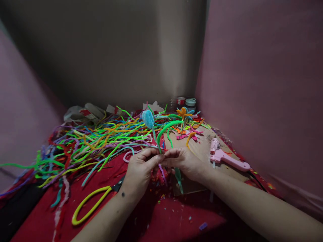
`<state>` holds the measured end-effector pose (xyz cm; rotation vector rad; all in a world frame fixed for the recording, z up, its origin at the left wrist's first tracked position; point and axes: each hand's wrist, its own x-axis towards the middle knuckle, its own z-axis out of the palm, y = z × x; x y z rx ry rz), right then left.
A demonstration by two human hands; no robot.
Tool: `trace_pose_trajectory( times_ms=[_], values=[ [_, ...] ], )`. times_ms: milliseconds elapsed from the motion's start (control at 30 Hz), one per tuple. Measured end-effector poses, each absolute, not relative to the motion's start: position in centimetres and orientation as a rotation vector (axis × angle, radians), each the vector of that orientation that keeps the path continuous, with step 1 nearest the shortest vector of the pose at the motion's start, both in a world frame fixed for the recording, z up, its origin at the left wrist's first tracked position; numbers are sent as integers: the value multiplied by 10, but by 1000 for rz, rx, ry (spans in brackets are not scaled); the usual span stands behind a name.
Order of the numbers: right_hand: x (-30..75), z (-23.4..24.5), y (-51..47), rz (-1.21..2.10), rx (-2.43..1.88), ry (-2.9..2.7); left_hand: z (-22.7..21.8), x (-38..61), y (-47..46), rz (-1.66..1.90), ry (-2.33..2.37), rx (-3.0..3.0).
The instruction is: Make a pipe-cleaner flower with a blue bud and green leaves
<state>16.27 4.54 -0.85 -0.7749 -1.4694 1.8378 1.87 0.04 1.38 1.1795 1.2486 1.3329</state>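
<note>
My left hand (pixel 142 166) pinches the lower stem of a light blue pipe-cleaner flower bud (pixel 148 119), which stands upright above the fingers. A bright green pipe cleaner (pixel 168 126) rises from the same spot and arches to the right. Close against the left fingertips, my right hand (pixel 183 163) is closed at the base of the green pipe cleaner; the exact grip is hidden between the fingers. A teal fuzzy end (pixel 178 181) hangs below the right hand. Scissors with yellow handles (pixel 92 205) lie beside my left wrist, their blades partly covered.
Many coloured pipe cleaners (pixel 101 137) spread over the red cloth (pixel 141 218) at the left and back. A pink glue gun (pixel 227 158) rests on a cardboard sheet (pixel 203 141) at the right. Behind are an orange pipe-cleaner flower (pixel 183 112) and a lidded container (pixel 190 102).
</note>
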Motion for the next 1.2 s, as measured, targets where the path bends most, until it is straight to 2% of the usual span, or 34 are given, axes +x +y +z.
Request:
trace_pose_trajectory(
  times_ms=[267, 433, 767, 1200],
  values=[
    [159, -3, 39, 1765, -729, -1443, 10, 15, 2, 1289, 1152, 1197],
    [161, -5, 39, 1753, -688, -1612, 15, 17, 2, 1204, 1079, 1228],
    [162, -2, 35, 1653, -771, -1752, 10, 19, -2, 1362, 1147, 1290],
    [157, 0, 28, 1881, -811, -1498, 11, 27, -5, 1561, 1193, 1277]
  ],
)
